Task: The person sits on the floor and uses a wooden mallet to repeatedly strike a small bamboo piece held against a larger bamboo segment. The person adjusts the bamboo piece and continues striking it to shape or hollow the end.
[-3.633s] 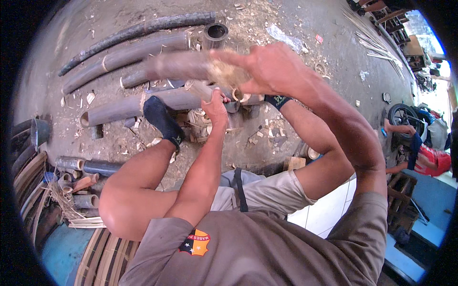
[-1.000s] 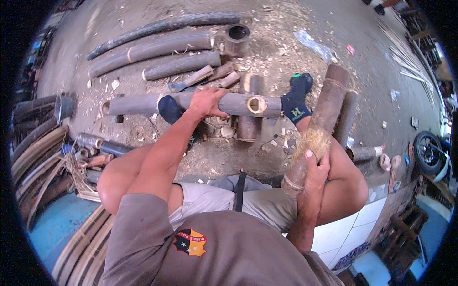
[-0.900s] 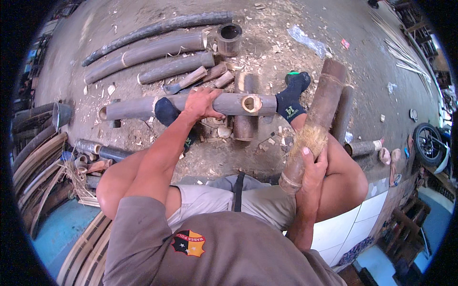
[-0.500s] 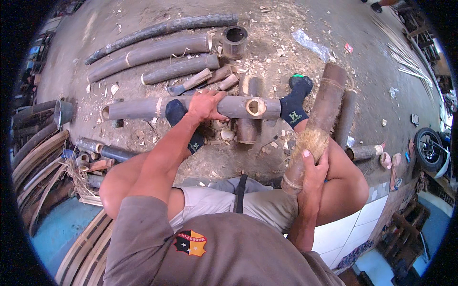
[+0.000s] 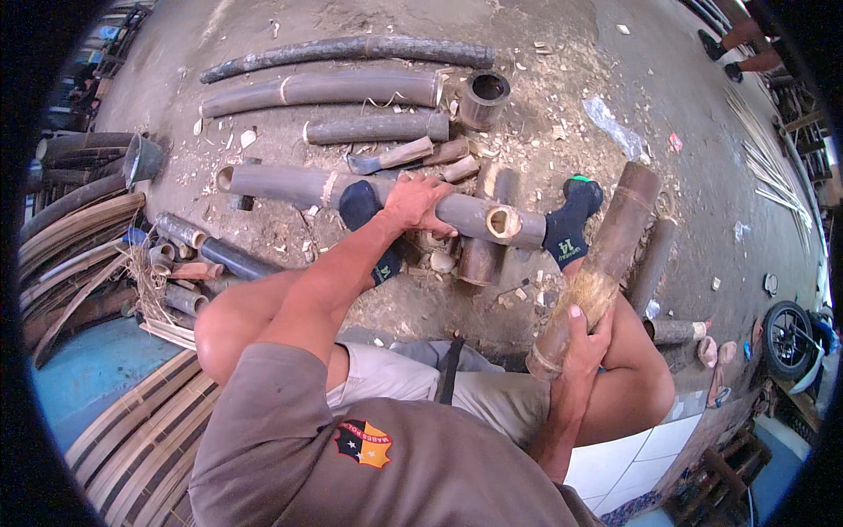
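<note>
My left hand [image 5: 420, 204] is wrapped over the top of a long grey-brown bamboo pole [image 5: 285, 186], close to its middle. The pole lies across a short bamboo piece [image 5: 483, 262] and has a round, pale-edged hole [image 5: 503, 222] near its right end. My feet, in dark socks, rest against it: one sock [image 5: 358, 206] beside my left hand, the other [image 5: 566, 230] at the right end. My right hand [image 5: 584, 341] grips a thick brown bamboo section [image 5: 628, 206] around its lower part, where its middle is frayed to pale fibres; it leans over my right leg.
Bamboo poles [image 5: 325, 93] and an upright bamboo ring [image 5: 485, 98] lie beyond the pole, with a wooden-handled blade [image 5: 406, 154] nearer. Split bamboo [image 5: 83, 233] is stacked at left. Chips and a plastic sheet [image 5: 612, 127] litter the floor. Another person's legs [image 5: 746, 53] show far right.
The whole view has shifted, so the floor things sit further right and lower. More of the other person's legs shows at upper right. Both hands keep their holds.
</note>
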The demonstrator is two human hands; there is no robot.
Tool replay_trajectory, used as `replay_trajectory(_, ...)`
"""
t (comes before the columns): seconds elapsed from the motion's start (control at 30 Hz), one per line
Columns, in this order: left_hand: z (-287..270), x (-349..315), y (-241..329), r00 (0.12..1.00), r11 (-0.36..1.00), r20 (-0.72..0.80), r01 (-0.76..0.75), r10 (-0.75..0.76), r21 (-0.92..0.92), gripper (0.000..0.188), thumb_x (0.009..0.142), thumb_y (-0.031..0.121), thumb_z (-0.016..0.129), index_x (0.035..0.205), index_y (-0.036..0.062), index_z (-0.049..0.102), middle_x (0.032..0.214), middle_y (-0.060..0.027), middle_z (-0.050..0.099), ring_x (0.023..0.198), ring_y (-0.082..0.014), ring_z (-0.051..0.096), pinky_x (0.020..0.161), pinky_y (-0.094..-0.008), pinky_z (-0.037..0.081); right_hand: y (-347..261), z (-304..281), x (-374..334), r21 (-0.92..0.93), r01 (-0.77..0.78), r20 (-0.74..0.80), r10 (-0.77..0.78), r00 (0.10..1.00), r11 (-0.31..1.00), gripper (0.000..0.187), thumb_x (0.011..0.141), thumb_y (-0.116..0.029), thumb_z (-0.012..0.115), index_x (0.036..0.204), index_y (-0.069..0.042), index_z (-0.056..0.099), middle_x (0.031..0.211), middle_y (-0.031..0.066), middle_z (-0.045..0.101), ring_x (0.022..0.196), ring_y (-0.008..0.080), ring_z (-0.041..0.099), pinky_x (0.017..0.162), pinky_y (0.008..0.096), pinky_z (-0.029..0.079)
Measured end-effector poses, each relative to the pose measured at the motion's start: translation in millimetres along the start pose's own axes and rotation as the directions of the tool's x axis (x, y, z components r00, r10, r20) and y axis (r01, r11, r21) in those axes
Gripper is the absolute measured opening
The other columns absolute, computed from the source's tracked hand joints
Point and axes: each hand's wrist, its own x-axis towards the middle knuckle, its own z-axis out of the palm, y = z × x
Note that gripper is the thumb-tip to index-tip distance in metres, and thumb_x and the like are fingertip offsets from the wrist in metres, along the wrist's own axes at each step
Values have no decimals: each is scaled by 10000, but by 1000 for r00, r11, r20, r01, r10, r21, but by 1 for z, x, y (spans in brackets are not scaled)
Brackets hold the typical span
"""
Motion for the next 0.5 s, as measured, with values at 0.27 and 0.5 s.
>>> replay_trajectory(0.27, 14, 34, -12, 939, 899, -184, 200, -289, -390, 620, 945, 506, 671, 1367, 56, 615, 1314, -221, 638, 1258, -420, 590, 1071, -506, 477, -5, 4, 9, -115, -3, 2, 3, 1000, 993, 799, 925, -104, 710, 1610, 21, 319, 1485, 200, 538, 1311, 281, 552, 1132, 374, 409)
replay_trajectory(0.5, 29, 58, -25, 851, 918, -404, 201, -336, -341, 436, 916, 251, 711, 1271, 12, 627, 1194, -228, 665, 1170, -424, 606, 1008, -513, 501, -15, 11, 11, -168, -50, -10, 49, 999, 984, 835, 920, -90, 695, 1634, 5, 273, 1524, 202, 503, 1338, 284, 530, 1148, 379, 392)
